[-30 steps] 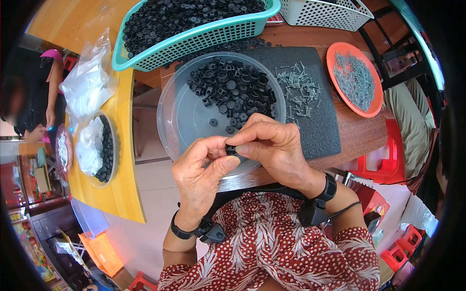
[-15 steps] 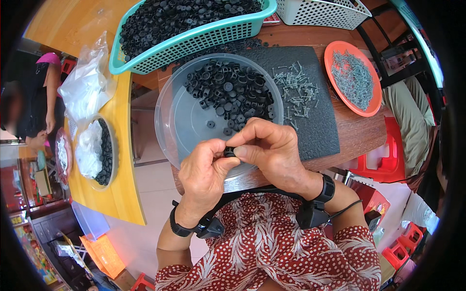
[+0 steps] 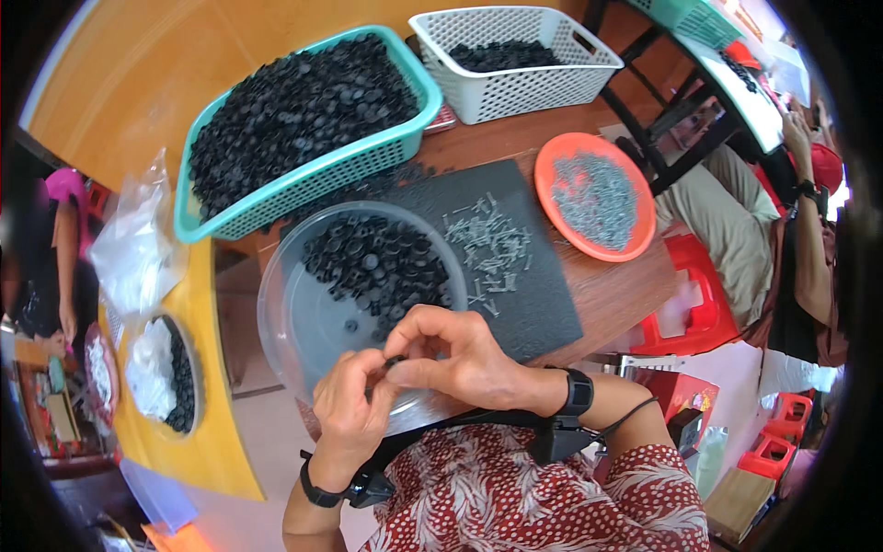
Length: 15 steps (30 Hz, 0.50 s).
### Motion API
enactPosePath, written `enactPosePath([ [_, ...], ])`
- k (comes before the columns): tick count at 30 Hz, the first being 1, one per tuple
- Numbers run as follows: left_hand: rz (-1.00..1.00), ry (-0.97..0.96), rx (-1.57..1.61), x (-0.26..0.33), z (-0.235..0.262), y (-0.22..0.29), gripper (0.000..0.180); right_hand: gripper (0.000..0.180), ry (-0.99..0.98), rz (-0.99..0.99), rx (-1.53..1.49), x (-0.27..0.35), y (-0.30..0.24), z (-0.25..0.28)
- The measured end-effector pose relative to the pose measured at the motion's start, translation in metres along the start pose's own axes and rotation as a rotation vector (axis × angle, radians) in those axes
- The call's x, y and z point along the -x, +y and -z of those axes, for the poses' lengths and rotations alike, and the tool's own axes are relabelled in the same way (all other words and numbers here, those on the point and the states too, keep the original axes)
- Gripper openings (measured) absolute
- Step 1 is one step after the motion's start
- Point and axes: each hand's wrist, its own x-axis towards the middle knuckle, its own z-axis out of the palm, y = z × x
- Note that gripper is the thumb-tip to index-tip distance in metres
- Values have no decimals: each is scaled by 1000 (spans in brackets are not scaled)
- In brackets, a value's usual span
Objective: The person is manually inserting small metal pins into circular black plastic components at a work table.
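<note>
Over the near rim of a round see-through plastic basin [image 3: 272, 308], both of my hands meet at a small black plastic part [image 3: 394, 362]. My right hand [image 3: 464, 363] pinches it between thumb and index finger. My left hand [image 3: 354, 400] grips the same part from the other side with its fingertips, which partly hide it. Many small round black plastic parts [image 3: 386, 262] are heaped in the far side of the basin. To the right of the basin, loose screws [image 3: 487, 241] lie scattered on a dark mat [image 3: 543, 317].
An orange plate [image 3: 644, 225] of screws stands at the table's right. Behind the basin are a teal basket [image 3: 405, 138] full of black parts and a white basket [image 3: 543, 92]. A yellow table [image 3: 225, 405] holds bags and a bowl. People sit at left and right.
The view has shifted, so the baskets and basin appear lower and more of the right side shows. Both hands keep hold of the black part, with their fingers slightly moved around it.
</note>
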Motion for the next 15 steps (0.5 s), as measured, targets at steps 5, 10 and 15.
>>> enactPosePath([
  [5, 348, -20, 217, -3, 8, 2, 32, 8, 286, 150, 209, -20, -35, 36],
  [10, 504, 14, 267, -1, 28, -21, 31, 16, 634, 462, 774, -92, -86, 144],
  [15, 485, -40, 138, -19, 19, -20, 25, 30, 892, 476, 1209, -137, -100, 229],
])
